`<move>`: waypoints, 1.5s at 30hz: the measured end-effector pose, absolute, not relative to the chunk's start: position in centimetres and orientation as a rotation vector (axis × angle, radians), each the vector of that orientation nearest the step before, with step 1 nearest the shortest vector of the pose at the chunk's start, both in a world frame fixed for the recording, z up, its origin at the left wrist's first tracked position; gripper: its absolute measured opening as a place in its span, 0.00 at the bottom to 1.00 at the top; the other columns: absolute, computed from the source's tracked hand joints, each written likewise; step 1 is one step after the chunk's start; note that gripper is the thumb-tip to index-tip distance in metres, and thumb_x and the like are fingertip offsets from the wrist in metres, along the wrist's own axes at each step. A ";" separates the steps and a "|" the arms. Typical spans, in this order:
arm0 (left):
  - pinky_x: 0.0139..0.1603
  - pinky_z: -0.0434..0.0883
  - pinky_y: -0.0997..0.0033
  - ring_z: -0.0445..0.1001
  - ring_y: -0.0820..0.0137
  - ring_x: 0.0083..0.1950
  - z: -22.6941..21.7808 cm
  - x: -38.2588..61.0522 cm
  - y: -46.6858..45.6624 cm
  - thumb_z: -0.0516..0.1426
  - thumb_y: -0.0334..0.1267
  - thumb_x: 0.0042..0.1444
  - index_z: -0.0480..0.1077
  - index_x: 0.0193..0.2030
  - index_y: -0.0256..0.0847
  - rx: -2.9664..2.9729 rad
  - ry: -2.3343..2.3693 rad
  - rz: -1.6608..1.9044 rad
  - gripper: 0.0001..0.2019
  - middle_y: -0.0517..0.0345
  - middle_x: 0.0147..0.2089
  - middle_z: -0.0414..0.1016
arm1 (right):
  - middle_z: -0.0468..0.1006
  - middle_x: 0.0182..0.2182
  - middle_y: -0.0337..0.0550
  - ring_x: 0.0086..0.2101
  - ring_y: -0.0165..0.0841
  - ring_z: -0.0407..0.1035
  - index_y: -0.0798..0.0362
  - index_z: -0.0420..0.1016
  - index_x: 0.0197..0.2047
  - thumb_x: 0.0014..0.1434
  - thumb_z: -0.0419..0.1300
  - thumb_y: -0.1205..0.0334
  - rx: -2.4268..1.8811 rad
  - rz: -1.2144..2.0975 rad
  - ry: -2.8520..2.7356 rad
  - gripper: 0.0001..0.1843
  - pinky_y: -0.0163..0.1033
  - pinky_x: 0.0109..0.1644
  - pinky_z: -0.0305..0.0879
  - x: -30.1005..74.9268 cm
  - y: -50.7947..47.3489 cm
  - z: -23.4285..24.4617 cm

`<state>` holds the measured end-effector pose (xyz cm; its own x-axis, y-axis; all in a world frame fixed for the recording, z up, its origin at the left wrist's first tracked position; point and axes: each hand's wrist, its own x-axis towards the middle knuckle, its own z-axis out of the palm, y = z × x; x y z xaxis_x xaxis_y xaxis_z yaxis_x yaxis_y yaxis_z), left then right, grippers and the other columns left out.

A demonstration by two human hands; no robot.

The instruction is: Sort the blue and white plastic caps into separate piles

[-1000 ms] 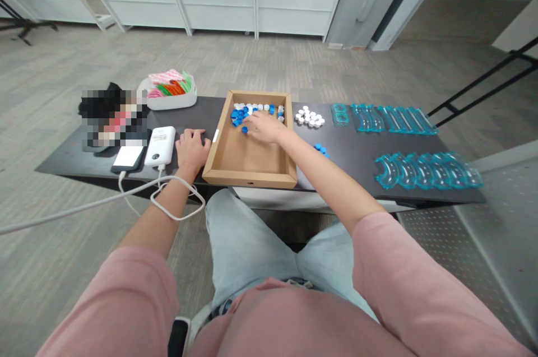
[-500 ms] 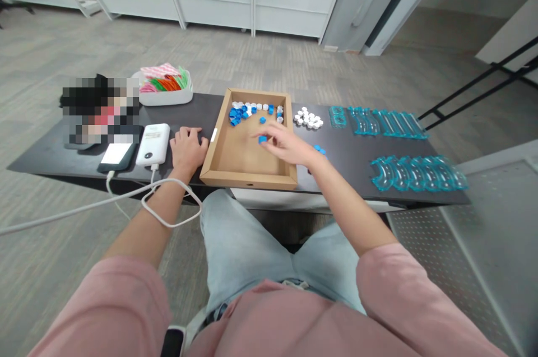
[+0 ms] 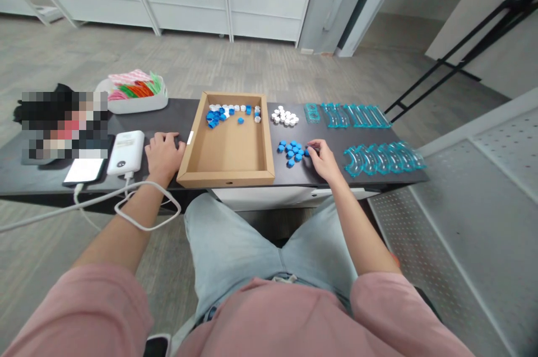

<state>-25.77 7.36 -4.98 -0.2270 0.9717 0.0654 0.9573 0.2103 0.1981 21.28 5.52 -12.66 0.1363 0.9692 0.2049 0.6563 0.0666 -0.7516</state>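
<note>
hands on a black table (image 3: 185, 116): our right hand (image 3: 323, 160) rests to the right of a cardboard tray (image 3: 227, 179), fingertips at a small blue piece (image 3: 309, 151) on the right edge of a blue pile (image 3: 291, 151), which lies on the table just beside the tray's right wall. thumb and forefinger stand close together, the other fingers curled under; we cannot tell whether they pinch the piece or only touch it. our left hand (image 3: 163, 151) lies palm down on the table just beside the tray's left wall, fingers loose and holding nothing, with a white power bank (image 3: 126, 147) at its other side. more blue and white pieces (image 3: 222, 113) sit along the far end of the tray, and a white pile (image 3: 284, 116) lies on the table beyond the blue one. clear teal pieces (image 3: 384, 158) lie near the right hand. to do this well, in our judgement, we hold the piece low and set it snug against the pile, opening the fingers only slightly so its neighbours do not scatter, with the wrist clear of the teal pieces; the left hand serves best steadying the tray.
</note>
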 end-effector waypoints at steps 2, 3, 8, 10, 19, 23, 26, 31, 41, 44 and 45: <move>0.74 0.67 0.42 0.69 0.42 0.74 -4.8 -25.6 7.3 0.47 0.41 0.73 0.71 0.75 0.28 1.905 2.387 0.300 0.30 0.28 0.73 0.69 | 0.82 0.64 0.54 0.66 0.51 0.75 0.44 0.74 0.59 0.72 0.54 0.41 -1.644 0.579 -1.558 0.21 0.64 0.75 0.67 20.6 5.8 -12.8; 0.74 0.67 0.41 0.69 0.41 0.74 -4.7 -25.6 7.2 0.47 0.41 0.73 0.71 0.74 0.27 1.902 2.391 0.300 0.30 0.27 0.72 0.69 | 0.80 0.66 0.54 0.68 0.50 0.73 0.44 0.73 0.62 0.73 0.53 0.42 -1.635 0.608 -1.550 0.23 0.62 0.76 0.66 20.2 6.1 -12.9; 0.74 0.67 0.43 0.69 0.42 0.74 -4.3 -25.8 6.8 0.46 0.44 0.75 0.71 0.75 0.34 1.933 2.341 0.304 0.30 0.30 0.74 0.69 | 0.80 0.67 0.52 0.69 0.49 0.72 0.44 0.74 0.66 0.76 0.51 0.38 -1.625 0.667 -1.675 0.27 0.60 0.76 0.66 17.1 7.9 -12.8; 0.75 0.66 0.43 0.68 0.43 0.75 -4.4 -25.9 6.8 0.45 0.45 0.75 0.70 0.76 0.35 1.924 2.342 0.297 0.30 0.30 0.74 0.68 | 0.81 0.66 0.52 0.67 0.49 0.73 0.44 0.76 0.64 0.77 0.51 0.38 -1.607 0.653 -1.756 0.26 0.60 0.75 0.67 15.9 8.4 -12.6; 0.71 0.67 0.48 0.69 0.46 0.72 -5.3 -25.9 7.6 0.46 0.42 0.77 0.71 0.74 0.31 1.925 2.422 0.267 0.28 0.31 0.72 0.70 | 0.82 0.63 0.53 0.65 0.53 0.71 0.45 0.78 0.65 0.79 0.48 0.51 -1.578 0.387 -1.849 0.23 0.61 0.71 0.61 13.3 9.5 -8.8; 0.70 0.68 0.48 0.70 0.45 0.71 -5.4 -26.1 7.6 0.47 0.42 0.76 0.72 0.73 0.30 1.946 2.417 0.290 0.28 0.30 0.71 0.71 | 0.83 0.60 0.54 0.61 0.53 0.72 0.49 0.79 0.64 0.77 0.55 0.55 -1.398 0.284 -2.185 0.20 0.57 0.67 0.61 9.1 13.2 -5.6; 0.69 0.68 0.48 0.70 0.44 0.71 -5.3 -26.4 7.5 0.46 0.42 0.76 0.71 0.75 0.31 1.971 2.374 0.290 0.29 0.29 0.71 0.70 | 0.82 0.62 0.56 0.62 0.53 0.73 0.52 0.79 0.65 0.77 0.55 0.59 -1.415 0.179 -2.442 0.20 0.57 0.67 0.59 4.5 16.8 -4.2; 0.70 0.68 0.46 0.70 0.43 0.71 -5.2 -26.5 7.4 0.41 0.44 0.76 0.72 0.75 0.32 1.989 2.369 0.304 0.32 0.29 0.70 0.71 | 0.81 0.64 0.64 0.63 0.57 0.73 0.59 0.79 0.67 0.75 0.58 0.66 -1.575 -0.006 -2.694 0.22 0.60 0.69 0.56 -1.0 20.7 -4.3; 0.71 0.68 0.45 0.70 0.45 0.71 -5.6 -26.5 7.6 0.45 0.43 0.74 0.73 0.75 0.42 1.960 2.391 0.340 0.29 0.33 0.70 0.72 | 0.82 0.58 0.55 0.55 0.46 0.77 0.53 0.77 0.58 0.68 0.64 0.68 -0.997 0.483 -2.467 0.16 0.50 0.63 0.72 0.6 20.3 -5.3; 0.71 0.68 0.46 0.70 0.45 0.71 -5.5 -26.5 7.6 0.44 0.43 0.75 0.72 0.76 0.41 1.960 2.405 0.301 0.29 0.34 0.71 0.72 | 0.84 0.54 0.52 0.51 0.44 0.79 0.50 0.76 0.57 0.72 0.62 0.59 -0.974 0.574 -2.201 0.13 0.52 0.60 0.76 6.0 18.6 -5.0; 0.71 0.68 0.47 0.70 0.45 0.71 -5.6 -26.5 7.6 0.44 0.43 0.76 0.72 0.76 0.41 1.961 2.409 0.288 0.29 0.34 0.71 0.72 | 0.84 0.54 0.51 0.50 0.45 0.79 0.49 0.76 0.57 0.72 0.61 0.57 -1.014 0.587 -2.115 0.13 0.53 0.59 0.77 8.1 17.9 -5.2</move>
<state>-26.51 7.60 -5.56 -0.2096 0.9727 0.0997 0.9688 0.1927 0.1561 8.11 17.90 -5.16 -0.4420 0.8022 0.4013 0.4809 0.5896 -0.6489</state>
